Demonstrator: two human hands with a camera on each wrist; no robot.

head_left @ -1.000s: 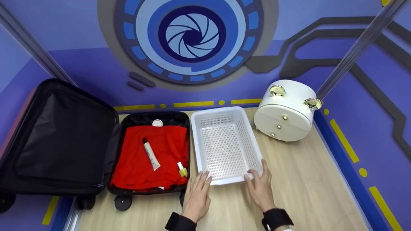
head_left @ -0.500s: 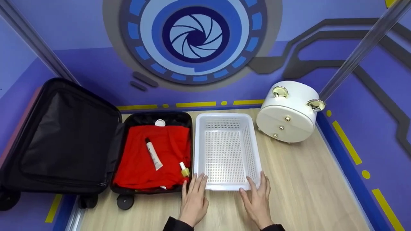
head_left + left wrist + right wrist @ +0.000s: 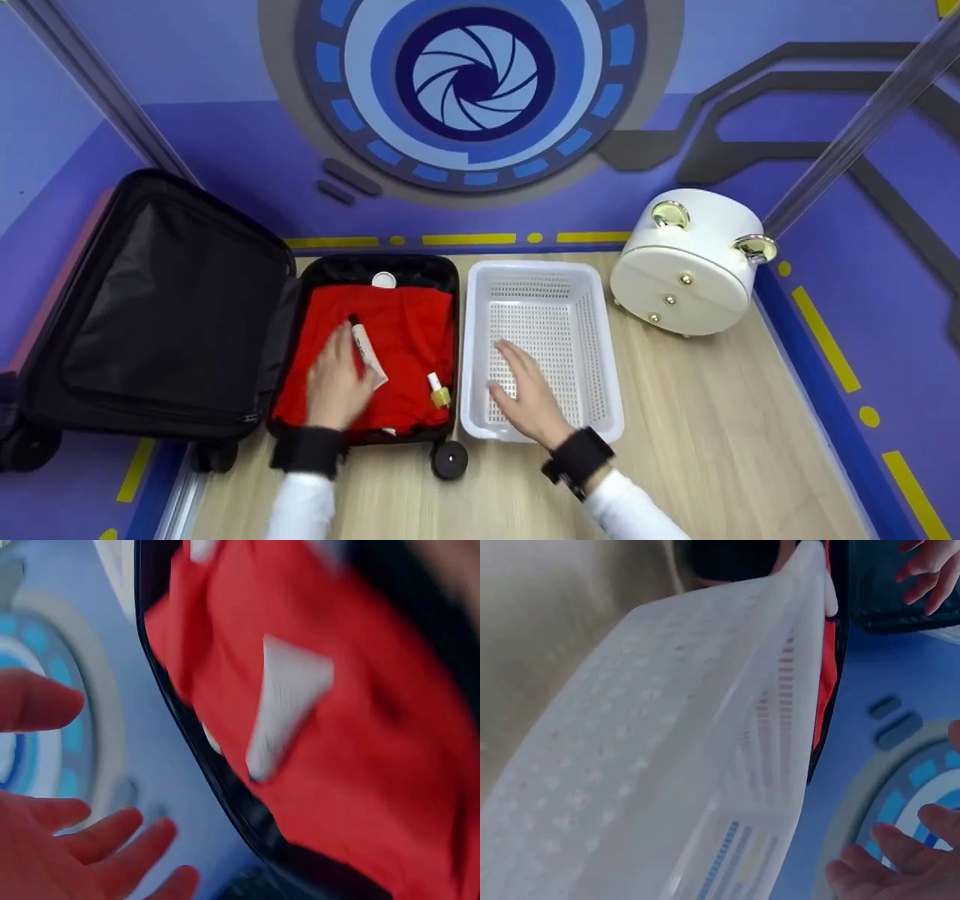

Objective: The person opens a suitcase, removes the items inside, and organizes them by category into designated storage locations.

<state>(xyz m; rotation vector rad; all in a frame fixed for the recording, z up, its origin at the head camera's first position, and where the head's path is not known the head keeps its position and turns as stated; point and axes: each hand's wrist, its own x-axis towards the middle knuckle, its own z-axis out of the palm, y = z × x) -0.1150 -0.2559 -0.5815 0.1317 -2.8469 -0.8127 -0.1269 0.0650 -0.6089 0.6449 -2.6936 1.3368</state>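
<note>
My left hand (image 3: pixel 335 382) is above the open black suitcase (image 3: pixel 444 442), its fingers spread beside a white tube with a dark cap (image 3: pixel 366 349). The tube lies on folded red cloth (image 3: pixel 416 322). In the left wrist view, a gap shows between the left hand (image 3: pixel 82 855) and the tube (image 3: pixel 285 701). Over the white perforated basket (image 3: pixel 612 375) hovers my right hand (image 3: pixel 529 397), fingers extended and holding nothing. A small bottle with a white cap and yellowish body (image 3: pixel 439 391) rests on the cloth's right side.
A round white item (image 3: pixel 383 280) sits at the suitcase's back edge. Its black lid (image 3: pixel 169 315) leans open at left. At back right stands a white drum-shaped case (image 3: pixel 686 262) with gold rings and knobs. Purple walls (image 3: pixel 225 165) enclose the wooden tabletop (image 3: pixel 705 435).
Both hands have left the basket's near edge. The left moved left over the red cloth to the tube; the right moved forward above the basket. Earlier, the basket slid toward me and straightened.
</note>
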